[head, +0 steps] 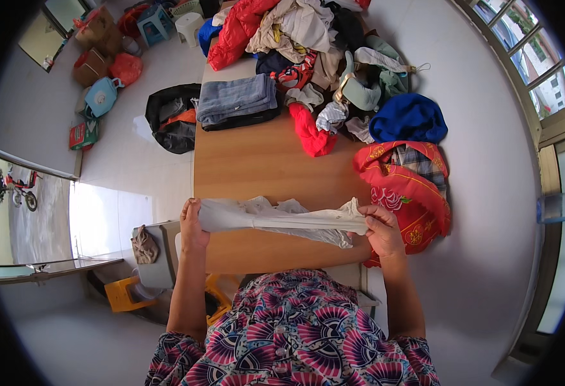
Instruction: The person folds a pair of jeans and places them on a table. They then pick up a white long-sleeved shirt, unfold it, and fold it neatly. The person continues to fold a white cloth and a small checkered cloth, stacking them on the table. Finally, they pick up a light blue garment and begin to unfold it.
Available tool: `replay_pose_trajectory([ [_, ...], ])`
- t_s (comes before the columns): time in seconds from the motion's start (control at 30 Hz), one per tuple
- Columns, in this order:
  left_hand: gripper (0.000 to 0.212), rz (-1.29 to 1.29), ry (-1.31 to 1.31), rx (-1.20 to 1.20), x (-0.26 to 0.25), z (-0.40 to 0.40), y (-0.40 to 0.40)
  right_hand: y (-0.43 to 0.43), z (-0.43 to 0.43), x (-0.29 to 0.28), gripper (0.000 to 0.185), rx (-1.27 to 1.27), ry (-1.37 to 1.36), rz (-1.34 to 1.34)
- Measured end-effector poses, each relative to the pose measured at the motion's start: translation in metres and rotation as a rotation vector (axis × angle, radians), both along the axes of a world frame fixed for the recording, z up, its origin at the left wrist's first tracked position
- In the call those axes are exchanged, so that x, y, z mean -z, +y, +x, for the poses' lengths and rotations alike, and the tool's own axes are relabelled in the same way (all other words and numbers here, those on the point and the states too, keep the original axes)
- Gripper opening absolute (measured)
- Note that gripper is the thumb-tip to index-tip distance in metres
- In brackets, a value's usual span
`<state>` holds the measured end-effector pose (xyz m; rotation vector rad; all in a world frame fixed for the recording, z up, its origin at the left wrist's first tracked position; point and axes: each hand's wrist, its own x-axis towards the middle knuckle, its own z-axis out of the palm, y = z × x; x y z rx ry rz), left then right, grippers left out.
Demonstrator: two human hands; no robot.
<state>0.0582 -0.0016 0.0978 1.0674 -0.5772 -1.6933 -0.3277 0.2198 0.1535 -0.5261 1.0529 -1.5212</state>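
A thin white garment (282,219) is stretched sideways between my two hands, above the near part of a wooden table (263,164). My left hand (195,224) grips its left end, close to the table's left edge. At the other end, my right hand (383,229) pinches a bunched, ruffled edge between thumb and fingers. Loose folds of the cloth hang between the hands. Just beyond my right hand lies a red patterned fabric bag (408,207) with plaid cloth in its opening. What kind of garment the white one is, I cannot tell.
Folded blue-grey trousers (236,99) lie on a dark folded garment at the table's left edge. A heap of mixed clothes (306,43) covers the far end, with a blue cloth bundle (408,118) at right. An open black plastic bag (171,120) and a yellow stool (126,294) stand left.
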Motion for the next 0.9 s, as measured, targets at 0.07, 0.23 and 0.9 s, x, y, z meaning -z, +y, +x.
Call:
replay_pose_trajectory([
  [0.07, 0.015, -0.085, -0.244, 0.074, 0.021, 0.014, 0.009, 0.009, 0.026, 0.004, 0.024, -0.125, 0.09, 0.245],
  [0.23, 0.015, -0.127, -0.931, 0.405, 0.043, 0.025, 0.037, 0.059, 0.076, 0.106, 0.028, -0.125, 0.569, 0.588],
  [0.9, 0.008, -0.298, -0.098, 0.158, -0.073, 0.012, -0.082, -0.095, 0.023, -0.012, 0.013, 0.304, 0.892, 0.161],
])
